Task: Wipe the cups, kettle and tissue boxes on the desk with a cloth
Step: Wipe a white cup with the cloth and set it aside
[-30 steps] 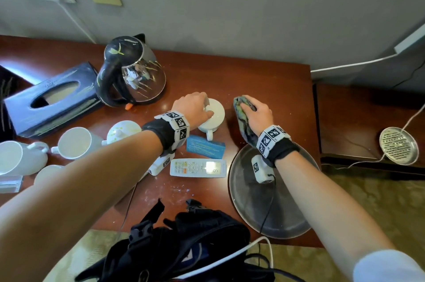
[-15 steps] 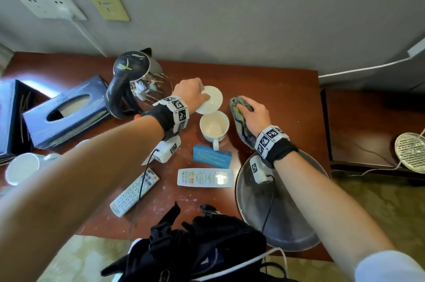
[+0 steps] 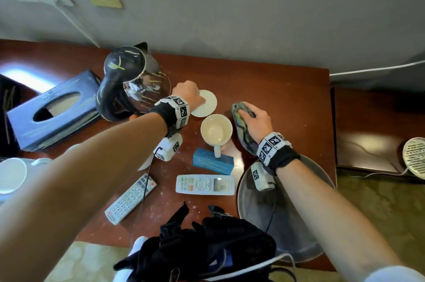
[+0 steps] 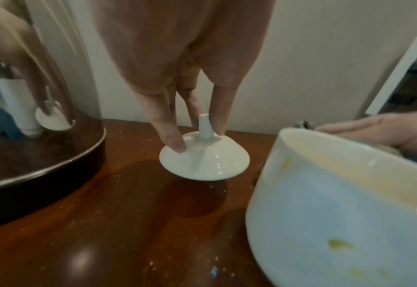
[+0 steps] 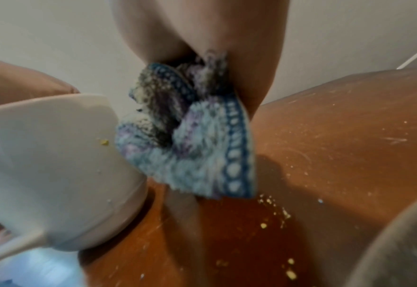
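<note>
Reddish tabletop (image 3: 276, 88), crumb-speckled, against a grey wall. Lid (image 4: 203, 158) is pinched by its knob in the left hand (image 3: 187, 95), beside the kettle (image 3: 135, 81), likely to expose the cup (image 3: 216, 129). Cloth (image 5: 190, 136) is bunched in the right hand (image 3: 255, 120), just beside the cup.

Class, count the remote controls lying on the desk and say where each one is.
2. A white remote with a display lies near the front edge, just in front of the blue box. A grey remote lies diagonally to its left, under the left forearm. Others may be hidden by the arms.
</note>
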### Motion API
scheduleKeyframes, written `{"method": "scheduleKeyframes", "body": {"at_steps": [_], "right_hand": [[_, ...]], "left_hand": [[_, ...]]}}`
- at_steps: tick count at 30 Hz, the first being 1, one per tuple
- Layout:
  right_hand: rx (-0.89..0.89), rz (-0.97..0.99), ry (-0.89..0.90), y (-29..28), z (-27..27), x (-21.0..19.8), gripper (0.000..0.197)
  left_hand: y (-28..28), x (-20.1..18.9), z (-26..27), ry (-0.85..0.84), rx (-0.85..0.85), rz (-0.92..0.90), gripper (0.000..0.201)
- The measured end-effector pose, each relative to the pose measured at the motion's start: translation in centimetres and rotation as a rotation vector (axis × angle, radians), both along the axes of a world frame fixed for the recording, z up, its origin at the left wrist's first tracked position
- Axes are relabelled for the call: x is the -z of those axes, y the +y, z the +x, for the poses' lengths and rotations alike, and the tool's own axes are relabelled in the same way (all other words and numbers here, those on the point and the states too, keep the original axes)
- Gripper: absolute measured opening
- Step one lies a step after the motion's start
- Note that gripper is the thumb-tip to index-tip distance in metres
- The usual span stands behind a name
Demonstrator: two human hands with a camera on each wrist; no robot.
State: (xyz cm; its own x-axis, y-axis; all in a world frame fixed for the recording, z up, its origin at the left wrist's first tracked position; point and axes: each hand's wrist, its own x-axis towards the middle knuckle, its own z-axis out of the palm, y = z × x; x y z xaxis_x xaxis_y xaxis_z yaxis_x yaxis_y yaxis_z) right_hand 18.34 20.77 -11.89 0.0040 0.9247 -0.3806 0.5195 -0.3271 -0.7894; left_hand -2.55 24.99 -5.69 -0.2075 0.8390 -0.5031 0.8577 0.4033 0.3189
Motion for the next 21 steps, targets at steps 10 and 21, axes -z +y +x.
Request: {"method": "scheduleKeyframes", "body": {"at_steps": [10,21], "right_hand": [[0.024,-0.013,0.022,0.0,0.3,-0.1,0.038],[0.027,0.02,0.022,-1.5,1.1,-1.4,0.037]], "left_hand": [[-0.2,2.4,-0.4,0.001,0.083,-0.087,0.033],[-4.1,0.1,-0.2,-0.065,0.1,0.092,0.044]]}}
